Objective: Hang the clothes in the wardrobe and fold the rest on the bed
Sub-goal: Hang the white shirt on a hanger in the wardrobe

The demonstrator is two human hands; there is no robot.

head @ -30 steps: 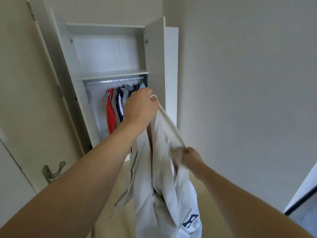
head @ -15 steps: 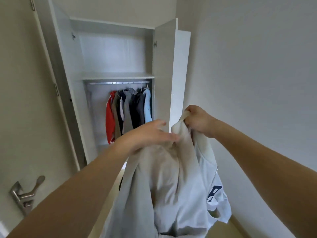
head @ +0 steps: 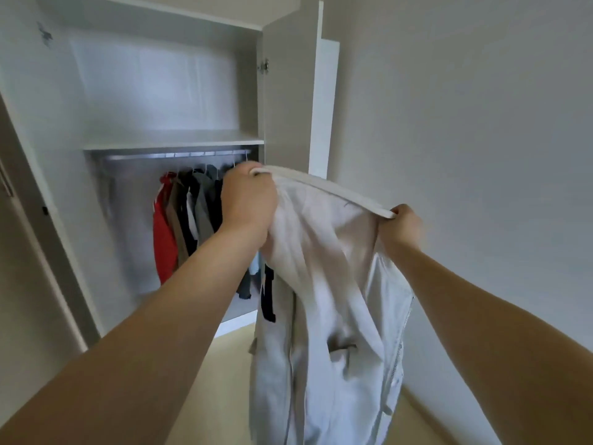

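A white zip jacket (head: pixel 324 284) hangs in the air in front of the open wardrobe (head: pixel 167 136). My left hand (head: pixel 248 200) grips one end of its collar, up by the rail (head: pixel 173 154). My right hand (head: pixel 402 228) grips the other end, so the collar band stretches between them. The jacket's body drops toward the floor with its zip on the right. Behind my left hand, several garments (head: pixel 189 216) hang on the rail: red, beige, dark and grey. No hanger shows in the jacket.
The wardrobe's right door (head: pixel 288 101) stands open just behind the jacket. A shelf (head: pixel 173 141) sits above the rail. The left door (head: pixel 29 155) is open at the left. A plain wall (head: pixel 465 139) fills the right. Beige floor (head: pixel 237 364) lies below.
I have come closer to the wardrobe. My left hand rose to the collar's left end and my right hand moved out to the right, spreading the collar wide.
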